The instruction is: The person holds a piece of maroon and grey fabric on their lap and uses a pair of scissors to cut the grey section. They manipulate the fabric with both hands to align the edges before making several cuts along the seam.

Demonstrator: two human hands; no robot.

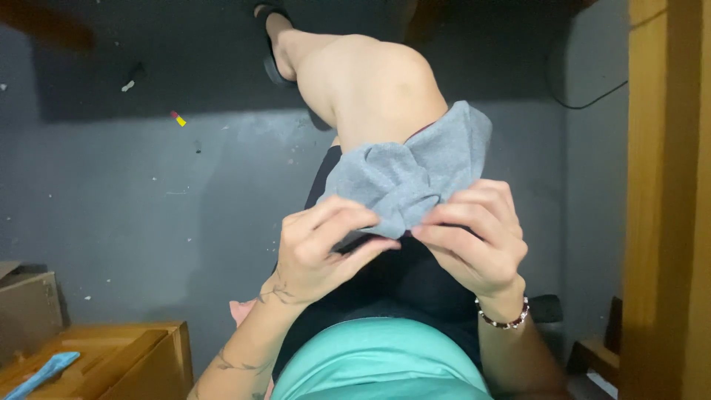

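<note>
Both hands pinch the grey cloth (411, 174) over the knee (378, 89): left hand (322, 248), right hand (474, 237); grip evenly.

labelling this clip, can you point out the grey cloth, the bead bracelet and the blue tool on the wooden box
grey cloth (415, 174): head view, on the bunched middle of the fabric.
bead bracelet (505, 320): head view, on the beads across the right wrist.
blue tool (43, 372): head view, on its handle, atop the wooden box (152, 355).
</note>
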